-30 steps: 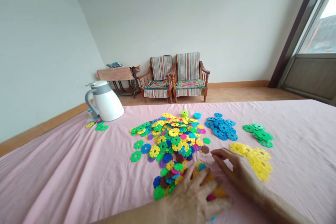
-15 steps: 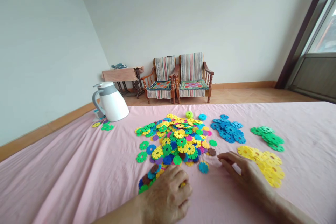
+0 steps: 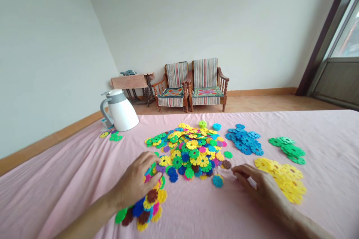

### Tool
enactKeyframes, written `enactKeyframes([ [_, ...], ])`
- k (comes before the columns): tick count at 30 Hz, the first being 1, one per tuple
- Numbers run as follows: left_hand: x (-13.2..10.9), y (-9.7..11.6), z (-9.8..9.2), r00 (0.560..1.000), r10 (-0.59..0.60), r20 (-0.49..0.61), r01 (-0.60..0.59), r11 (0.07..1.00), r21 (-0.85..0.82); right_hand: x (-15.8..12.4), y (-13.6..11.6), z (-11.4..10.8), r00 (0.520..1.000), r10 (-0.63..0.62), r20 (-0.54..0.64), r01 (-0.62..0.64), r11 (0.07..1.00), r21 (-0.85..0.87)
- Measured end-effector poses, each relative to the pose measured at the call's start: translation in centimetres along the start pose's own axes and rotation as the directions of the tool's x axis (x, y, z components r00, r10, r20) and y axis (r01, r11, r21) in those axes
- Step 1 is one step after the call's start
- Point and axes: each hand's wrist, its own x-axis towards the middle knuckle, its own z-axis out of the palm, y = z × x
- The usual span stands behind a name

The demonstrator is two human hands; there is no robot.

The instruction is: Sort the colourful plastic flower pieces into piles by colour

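My left hand [image 3: 140, 177] is over the left side of a mixed heap of flower-shaped plastic discs [image 3: 193, 153]. Its thumb and fingers are apart, curved around several discs, and the fingertips are partly hidden. Below its wrist lies a smaller mixed group of discs [image 3: 153, 196] in brown, blue, yellow, pink and green. My right hand [image 3: 254, 179] rests on the cloth, fingers loosely stretched out, with nothing visible in them. It is between a single blue disc [image 3: 218, 181] and a pile of yellow discs [image 3: 283, 177], close to a brown disc [image 3: 226, 164].
Blue discs [image 3: 244, 140] and green discs [image 3: 288, 149] lie in separate piles at the right on the pink cloth [image 3: 70, 194]. A white and grey jug [image 3: 122, 112] stands at the back left, with a few discs [image 3: 115, 136] before it. Two armchairs [image 3: 206, 82] stand beyond the table.
My left hand has moved left and away from me, from the near middle to the heap's left side, and its fingers have opened. More of the small near group shows. My right hand stays put.
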Motion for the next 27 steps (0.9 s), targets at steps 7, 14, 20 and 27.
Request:
enactKeyframes([
  [7,3.3,-6.0,1.0,0.943,-0.275,0.189,0.274,0.961,0.033,-0.1,0.2,0.2,1.000,0.007,0.002,-0.007,1.000,0.026],
  [14,6.4,-3.7,4.3,0.958,-0.245,0.150,0.263,0.958,-0.116,0.1,-0.2,0.2,1.000,-0.002,-0.007,0.002,1.000,0.031],
  [20,8.4,-1.2,4.9,0.960,-0.078,0.270,0.205,0.852,-0.482,0.0,-0.3,0.1,1.000,0.009,-0.013,-0.009,1.000,0.025],
  [27,12.5,-8.2,2.5,0.874,-0.487,0.014,0.471,0.853,0.225,0.2,-0.1,0.3,1.000,0.005,-0.016,-0.004,0.999,0.037],
])
